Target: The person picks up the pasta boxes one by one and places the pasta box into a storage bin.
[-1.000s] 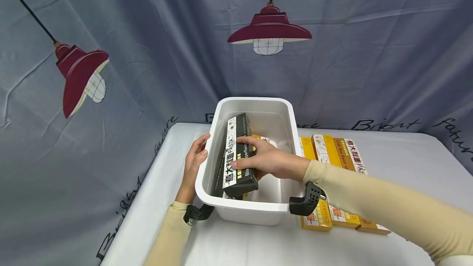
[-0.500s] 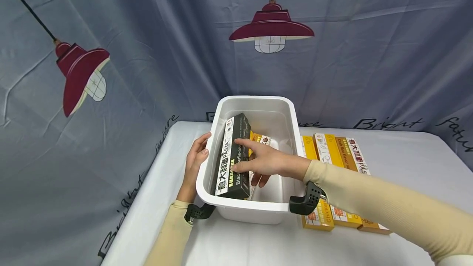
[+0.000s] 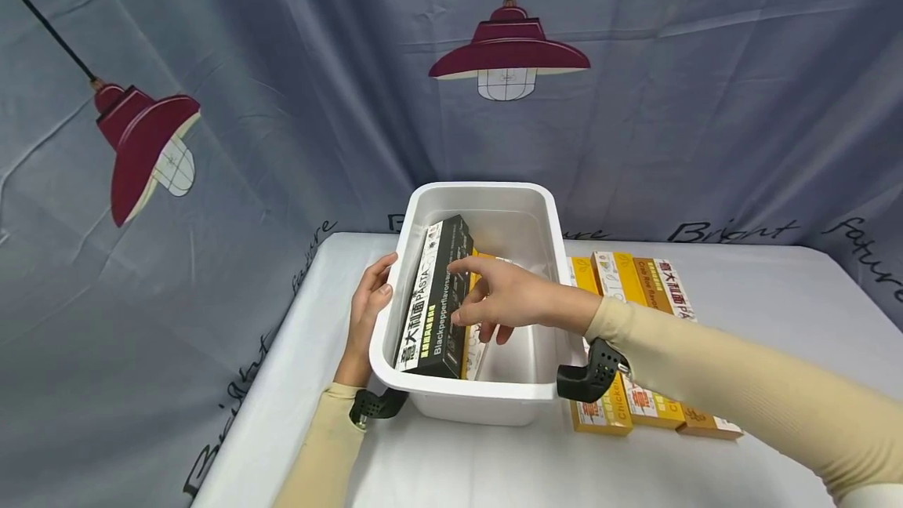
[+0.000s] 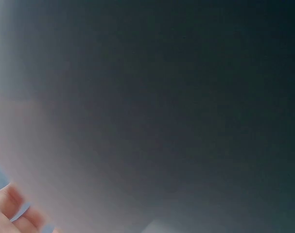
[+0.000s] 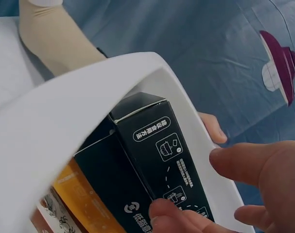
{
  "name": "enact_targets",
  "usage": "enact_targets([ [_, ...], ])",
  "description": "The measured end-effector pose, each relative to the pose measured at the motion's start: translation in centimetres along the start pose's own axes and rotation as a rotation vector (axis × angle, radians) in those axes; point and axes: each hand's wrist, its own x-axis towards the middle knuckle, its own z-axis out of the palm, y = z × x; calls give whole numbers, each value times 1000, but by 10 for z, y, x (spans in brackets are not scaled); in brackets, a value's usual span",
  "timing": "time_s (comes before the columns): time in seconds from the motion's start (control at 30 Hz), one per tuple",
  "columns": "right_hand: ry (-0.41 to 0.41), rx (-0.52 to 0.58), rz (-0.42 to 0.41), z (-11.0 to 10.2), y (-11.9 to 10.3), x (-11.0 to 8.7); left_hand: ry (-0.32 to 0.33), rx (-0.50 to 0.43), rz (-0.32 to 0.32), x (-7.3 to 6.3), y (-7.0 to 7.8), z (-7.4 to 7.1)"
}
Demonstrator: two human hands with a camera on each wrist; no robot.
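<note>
Curtain [image 3: 317, 116], hanging behind the white tub [image 3: 462, 389]. Spreading beneath the tub: white table [image 3: 635, 469]. Lying at the tub's right: orange-yellow boxes [image 3: 652, 408]. Leaning along the tub's inner left wall: black pasta box [image 3: 433, 304], with a yellow box [image 3: 469, 357] peeking out beside it. Touching the tub's outer left wall, fingers reaching straight: left hand [image 3: 364, 316]. Hovering inside the tub over the black pasta box, thumb and forefinger standing apart, contact uncertain: right hand [image 3: 506, 298].

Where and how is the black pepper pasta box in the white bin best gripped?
Probably across its middle, from above and right: the black pepper pasta box lies along the left wall of the white bin, its right side exposed.
</note>
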Motion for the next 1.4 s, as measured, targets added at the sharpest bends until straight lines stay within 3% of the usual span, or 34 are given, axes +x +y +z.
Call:
enact_targets([
  [0.27,82,44,-61,-23,5,-12,-13,-20,11,3,-2,1],
  [0.47,265,84,-116,-65,21,-40,-27,-10,-1,4,-3,3],
  [0.67,432,47,-66,-99,62,-75,-7,-6,0,0,-2,1],
  [0.83,503,38,14,-115,112,-101,-5,-8,4,0,0,-2],
  [1.07,524,62,65,-121,168,-130,-5,-10,28,1,4,-3],
  [1.4,545,70,212,-105,219,-154,6,-10,-8,-3,2,0],
])
